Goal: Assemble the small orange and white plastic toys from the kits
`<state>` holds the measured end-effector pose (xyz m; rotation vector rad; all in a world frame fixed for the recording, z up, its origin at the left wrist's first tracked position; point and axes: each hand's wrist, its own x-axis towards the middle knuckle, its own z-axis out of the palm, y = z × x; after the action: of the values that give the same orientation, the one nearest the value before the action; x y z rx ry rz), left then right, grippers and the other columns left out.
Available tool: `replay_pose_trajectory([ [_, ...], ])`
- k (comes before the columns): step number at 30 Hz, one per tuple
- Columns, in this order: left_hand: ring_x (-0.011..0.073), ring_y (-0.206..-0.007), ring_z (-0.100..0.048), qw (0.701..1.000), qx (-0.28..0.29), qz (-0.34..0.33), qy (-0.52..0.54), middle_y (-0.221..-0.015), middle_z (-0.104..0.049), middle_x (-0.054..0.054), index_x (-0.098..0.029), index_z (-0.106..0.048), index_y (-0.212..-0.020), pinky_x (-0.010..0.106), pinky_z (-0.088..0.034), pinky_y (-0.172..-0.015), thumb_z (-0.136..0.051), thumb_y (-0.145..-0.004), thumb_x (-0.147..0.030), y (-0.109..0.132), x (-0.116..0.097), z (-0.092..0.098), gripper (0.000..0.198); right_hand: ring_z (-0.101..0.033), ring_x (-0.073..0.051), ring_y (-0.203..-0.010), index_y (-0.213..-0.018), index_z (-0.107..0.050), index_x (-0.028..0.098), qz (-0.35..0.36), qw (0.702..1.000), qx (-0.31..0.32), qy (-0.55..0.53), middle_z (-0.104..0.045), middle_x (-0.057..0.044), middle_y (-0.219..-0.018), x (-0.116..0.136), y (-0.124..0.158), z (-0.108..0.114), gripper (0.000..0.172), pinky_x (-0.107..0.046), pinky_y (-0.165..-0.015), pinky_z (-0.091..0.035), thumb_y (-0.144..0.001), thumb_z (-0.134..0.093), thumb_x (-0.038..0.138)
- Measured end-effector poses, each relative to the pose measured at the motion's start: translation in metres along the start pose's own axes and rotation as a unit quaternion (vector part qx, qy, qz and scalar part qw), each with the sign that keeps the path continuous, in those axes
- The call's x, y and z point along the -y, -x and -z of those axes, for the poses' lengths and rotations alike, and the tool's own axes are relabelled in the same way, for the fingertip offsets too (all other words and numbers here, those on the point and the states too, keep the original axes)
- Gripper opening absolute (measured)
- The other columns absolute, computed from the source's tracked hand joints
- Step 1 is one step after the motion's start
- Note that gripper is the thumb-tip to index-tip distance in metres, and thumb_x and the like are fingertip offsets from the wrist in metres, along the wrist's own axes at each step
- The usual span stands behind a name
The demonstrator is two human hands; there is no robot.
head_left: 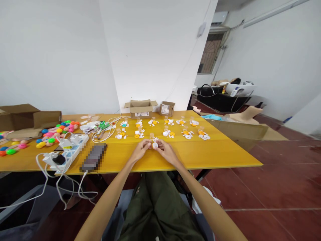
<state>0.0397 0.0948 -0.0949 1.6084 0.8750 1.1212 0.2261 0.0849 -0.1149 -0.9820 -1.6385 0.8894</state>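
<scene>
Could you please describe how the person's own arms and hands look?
The left hand and right hand wear no visible gloves. The left arm and right arm show no sleeves, watch or bracelet in view; any rings are too small to tell. The clothing below is dark green.

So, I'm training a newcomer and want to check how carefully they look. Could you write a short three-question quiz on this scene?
1. Which is nearer the power strip: the left hand or the right hand?
2. True or false: the white round piece lies inside a cardboard box.
3. What colour is the tabletop? A) blue B) yellow C) grey

Key: 1. The left hand. 2. False; it is in the right hand's grip. 3. B.
</scene>
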Motion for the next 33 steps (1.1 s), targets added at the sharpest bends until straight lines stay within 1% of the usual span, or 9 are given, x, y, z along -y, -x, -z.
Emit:
replay_pose_trajectory([
  [4, 0.0199, -0.084, -0.066, 1.0, 0.008, 0.004, -0.001, -0.09, -0.072, 0.004, -0.02, -0.069, -0.097, 0.034, -0.052, -0.085, -0.071, -0.083, -0.044, -0.0002, -0.0003, -0.0001, 0.028, -0.073, -0.021, -0.091, -0.102, -0.064, 0.022, -0.002, 1.0, 0.001, -0.005, -0.075, -0.007, -0.102, 0.0009, 0.0, -0.0005, 0.027, -0.038, -0.084, -0.061, -0.083, -0.069, 0.039],
  [12, 0.0215, -0.089, -0.068, 1.0, 0.019, 0.003, 0.008, -0.098, -0.074, 0.006, -0.021, -0.07, -0.096, 0.035, -0.052, -0.087, -0.072, -0.082, -0.042, -0.0003, -0.0025, -0.0016, 0.025, -0.072, -0.021, -0.09, -0.101, -0.065, 0.022, 0.005, 1.0, 0.004, -0.004, -0.075, -0.006, -0.102, 0.0053, 0.0003, 0.0001, 0.024, -0.038, -0.085, -0.06, -0.082, -0.068, 0.036],
  [18, 0.024, -0.1, -0.068, 0.999, 0.031, -0.016, -0.024, -0.105, -0.075, 0.007, -0.02, -0.072, -0.099, 0.037, -0.05, -0.096, -0.069, -0.085, -0.043, -0.0008, -0.0019, -0.0002, 0.027, -0.072, -0.021, -0.089, -0.1, -0.065, 0.022, 0.021, 1.0, -0.003, 0.013, -0.075, -0.005, -0.098, 0.0068, 0.0001, -0.0005, 0.022, -0.036, -0.083, -0.059, -0.083, -0.067, 0.035],
  [22, 0.0248, -0.105, -0.067, 0.998, 0.038, -0.012, -0.045, -0.111, -0.075, 0.008, -0.02, -0.073, -0.103, 0.038, -0.049, -0.099, -0.067, -0.087, -0.043, -0.0012, -0.0003, 0.0012, 0.029, -0.071, -0.021, -0.088, -0.1, -0.066, 0.022, 0.03, 0.999, -0.01, 0.018, -0.074, -0.005, -0.096, 0.0057, -0.0003, -0.0011, 0.023, -0.037, -0.083, -0.059, -0.082, -0.069, 0.035],
  [27, 0.0251, -0.106, -0.068, 0.998, 0.036, -0.009, -0.045, -0.111, -0.076, 0.008, -0.02, -0.073, -0.104, 0.039, -0.049, -0.1, -0.066, -0.088, -0.04, -0.0021, 0.002, 0.0015, 0.027, -0.071, -0.021, -0.089, -0.1, -0.066, 0.023, 0.033, 0.999, -0.018, 0.016, -0.074, -0.005, -0.096, 0.0045, 0.0001, -0.0013, 0.022, -0.037, -0.084, -0.058, -0.082, -0.069, 0.034],
  [33, 0.0243, -0.106, -0.068, 0.996, 0.064, -0.018, -0.061, -0.109, -0.076, 0.008, -0.02, -0.074, -0.105, 0.039, -0.049, -0.101, -0.065, -0.088, -0.032, -0.0029, 0.0007, -0.0008, 0.022, -0.071, -0.021, -0.089, -0.1, -0.065, 0.022, 0.034, 0.999, -0.032, 0.011, -0.074, -0.006, -0.1, 0.0041, 0.0003, -0.0015, 0.022, -0.037, -0.085, -0.058, -0.081, -0.07, 0.032],
])
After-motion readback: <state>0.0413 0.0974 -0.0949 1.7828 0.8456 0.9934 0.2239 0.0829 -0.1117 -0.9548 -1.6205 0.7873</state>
